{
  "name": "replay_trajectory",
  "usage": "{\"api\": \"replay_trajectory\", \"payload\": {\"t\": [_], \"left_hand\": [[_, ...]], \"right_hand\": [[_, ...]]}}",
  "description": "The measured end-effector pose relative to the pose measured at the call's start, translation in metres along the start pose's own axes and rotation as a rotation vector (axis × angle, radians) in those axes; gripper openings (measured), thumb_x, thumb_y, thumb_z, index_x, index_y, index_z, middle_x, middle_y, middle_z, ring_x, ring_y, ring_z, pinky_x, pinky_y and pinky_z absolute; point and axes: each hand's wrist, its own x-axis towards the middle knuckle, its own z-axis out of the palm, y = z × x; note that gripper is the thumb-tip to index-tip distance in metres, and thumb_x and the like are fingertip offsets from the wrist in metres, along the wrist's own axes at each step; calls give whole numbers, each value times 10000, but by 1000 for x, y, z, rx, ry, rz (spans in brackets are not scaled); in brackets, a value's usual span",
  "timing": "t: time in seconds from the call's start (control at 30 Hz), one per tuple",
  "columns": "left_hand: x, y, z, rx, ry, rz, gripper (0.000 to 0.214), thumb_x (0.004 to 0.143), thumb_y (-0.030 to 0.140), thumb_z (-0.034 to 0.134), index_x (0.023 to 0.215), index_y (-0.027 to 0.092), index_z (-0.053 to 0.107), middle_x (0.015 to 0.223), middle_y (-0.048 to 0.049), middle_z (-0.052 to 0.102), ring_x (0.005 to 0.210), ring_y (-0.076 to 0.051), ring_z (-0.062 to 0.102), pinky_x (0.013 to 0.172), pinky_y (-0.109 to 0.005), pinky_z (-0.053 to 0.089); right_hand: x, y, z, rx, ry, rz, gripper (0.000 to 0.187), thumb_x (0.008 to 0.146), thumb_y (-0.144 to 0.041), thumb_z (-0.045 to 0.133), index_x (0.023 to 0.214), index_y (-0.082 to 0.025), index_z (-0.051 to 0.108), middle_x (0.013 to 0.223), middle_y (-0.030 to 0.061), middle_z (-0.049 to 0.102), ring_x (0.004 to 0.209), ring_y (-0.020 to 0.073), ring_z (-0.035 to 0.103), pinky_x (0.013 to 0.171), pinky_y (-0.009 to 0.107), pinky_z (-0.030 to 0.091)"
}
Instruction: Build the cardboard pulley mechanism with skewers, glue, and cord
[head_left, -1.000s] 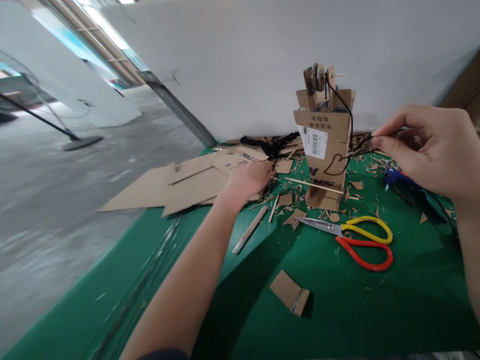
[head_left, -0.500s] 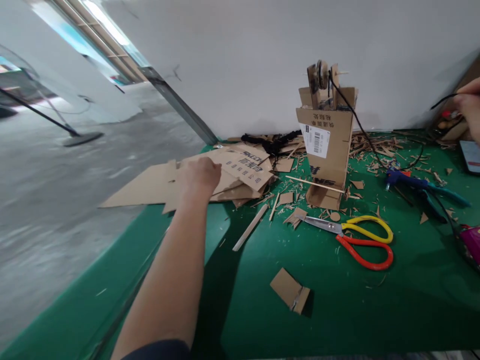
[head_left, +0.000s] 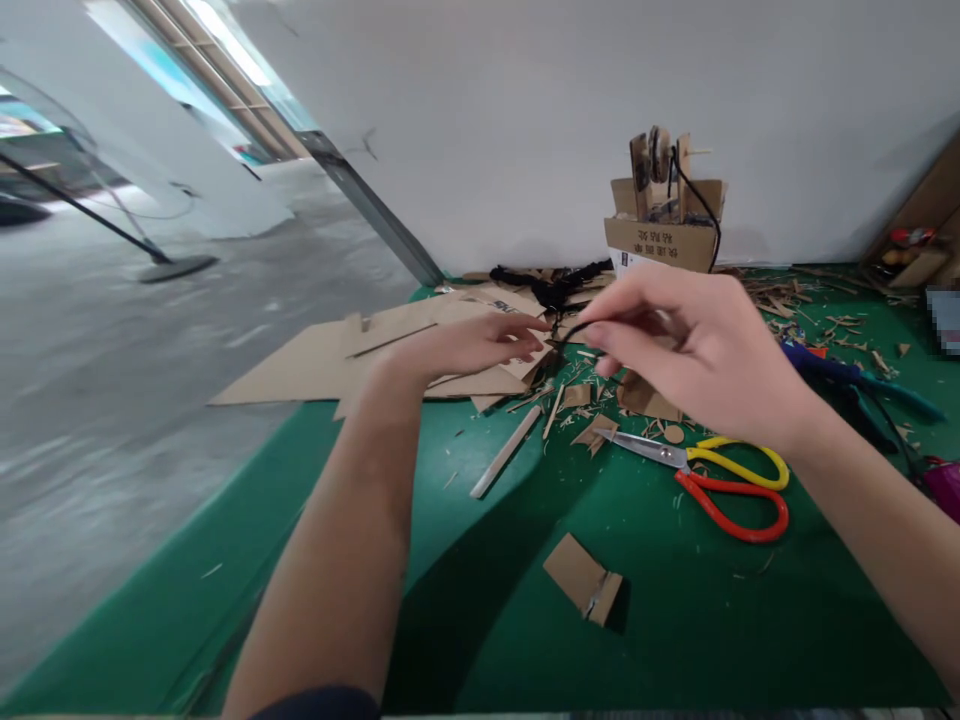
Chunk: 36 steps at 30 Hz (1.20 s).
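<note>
My right hand (head_left: 697, 350) pinches the end of a black cord (head_left: 571, 332) between thumb and fingertips. Close by on its left, my left hand (head_left: 472, 345) hovers over cardboard sheets (head_left: 277, 370), fingers stretched out and holding nothing I can see. Behind my right hand stands a cardboard box tower (head_left: 660, 240), its lower part mostly hidden. At its top a small wheel (head_left: 659, 155) sits between two cardboard uprights, with black cord hanging down beside it. Whether the cord's middle stretch runs behind my hand is hidden.
Scissors (head_left: 675, 455) with yellow and red handles lie on the green table (head_left: 480, 600). Nearby are a pale strip (head_left: 506, 452), a folded cardboard piece (head_left: 581, 578) and many scraps. A blue glue gun (head_left: 825, 365) lies at the right, partly covered by my hand. A white wall rises behind.
My right hand has come from the right edge to the middle with the cord, now in front of the tower. The left hand has opened from a closed shape and shifted right.
</note>
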Motion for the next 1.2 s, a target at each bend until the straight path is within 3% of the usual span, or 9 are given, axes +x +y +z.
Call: {"api": "replay_trajectory", "payload": {"t": [0.13, 0.23, 0.33, 0.47, 0.67, 0.83, 1.03, 1.1, 1.2], "left_hand": [[-6, 6, -5, -310, -369, -145, 424, 817, 425, 695, 1170, 189, 702, 1197, -128, 747, 1074, -280, 709, 829, -394, 605], [-12, 0, -6, -795, -357, -176, 468, 869, 442, 685, 1250, 173, 645, 1382, -175, 638, 1192, -322, 658, 909, -491, 592], [-15, -3, -6, -1043, -339, -122, 489, 889, 472, 672, 1256, 149, 644, 1388, -199, 627, 1170, -348, 666, 914, -542, 585], [-17, 14, -8, -1104, -474, 2, 518, 917, 541, 610, 1259, 157, 673, 1380, -193, 634, 1210, -389, 644, 898, -560, 593], [-26, 60, -12, -1025, -615, 75, 535, 850, 601, 671, 1240, 237, 708, 1311, -149, 683, 1160, -337, 684, 868, -466, 636], [-29, 72, -16, -856, -575, 4, 567, 774, 620, 730, 1267, 347, 673, 1367, -128, 652, 1193, -357, 669, 859, -487, 635], [-31, 74, -23, -717, -515, -3, 626, 710, 684, 734, 1233, 342, 700, 1249, -133, 722, 1187, -373, 671, 916, -513, 613], [-32, 76, -22, -728, -447, 23, 566, 720, 659, 749, 1185, 337, 726, 1190, -128, 747, 1129, -359, 704, 929, -519, 609], [-30, 77, -19, -814, -231, 85, 456, 750, 605, 769, 1100, 312, 758, 1111, -107, 773, 1036, -313, 745, 933, -517, 612]], "right_hand": [[1, 6, 8, -99, -271, 125, 194, 949, -279, 586, 1079, -191, 699, 998, 74, 720, 781, 185, 665, 659, 305, 478], [-8, 17, 10, -148, -382, 267, 351, 920, -445, 612, 1158, -195, 674, 1096, 113, 716, 918, 256, 672, 705, 349, 489], [-12, 26, 15, -115, -290, 336, 459, 918, -491, 591, 1254, -179, 614, 1187, 131, 686, 1033, 270, 649, 779, 370, 494], [0, 32, 25, -20, -134, 359, 556, 865, -484, 661, 1299, -146, 575, 1236, 141, 635, 1030, 243, 624, 792, 350, 491], [12, 34, 41, 149, -18, 297, 221, 885, -365, 636, 997, -183, 691, 945, 36, 687, 834, 163, 602, 709, 295, 446], [7, 43, 40, 56, 167, 217, 155, 905, -304, 626, 869, -195, 730, 876, 23, 671, 765, 146, 556, 703, 302, 415], [-3, 57, 28, -1, 216, 241, 166, 898, -281, 644, 781, -191, 719, 804, 14, 645, 666, 126, 498, 653, 297, 389], [-8, 60, 25, -26, 225, 262, 169, 900, -290, 645, 788, -187, 721, 795, 17, 647, 642, 122, 480, 635, 294, 380], [-17, 62, 20, -53, 205, 300, 183, 901, -309, 647, 797, -187, 734, 795, 22, 656, 621, 116, 467, 612, 289, 369]]}}
